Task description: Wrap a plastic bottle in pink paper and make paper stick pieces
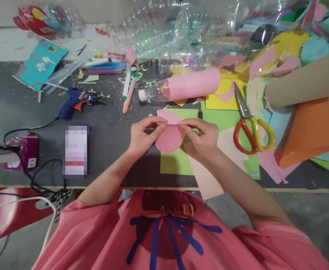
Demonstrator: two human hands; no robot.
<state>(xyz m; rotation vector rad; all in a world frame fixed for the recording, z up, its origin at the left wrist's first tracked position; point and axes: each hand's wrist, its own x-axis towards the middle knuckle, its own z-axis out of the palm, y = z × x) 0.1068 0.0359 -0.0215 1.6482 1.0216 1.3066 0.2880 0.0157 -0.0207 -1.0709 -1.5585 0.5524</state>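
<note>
Between my two hands is a pink paper cutout (170,139) with a rounded lower part and a crease across its upper part. My left hand (144,135) pinches its left edge at the crease, thumb below and index finger above. On the other side, my right hand (203,135) pinches the right end of the same crease. Beneath the cutout lies a light green paper sheet (175,165). Just beyond my hands, a plastic bottle wrapped in pink paper (194,84) lies on its side, its white cap to the left.
Scissors (250,129) with red and yellow handles lie to the right, near an orange paper sheet (313,127) and a brown roll (305,80). On the left are a blue glue gun (72,103), a phone (75,150) and cables. Clear plastic bottles (181,26) and scraps crowd the back.
</note>
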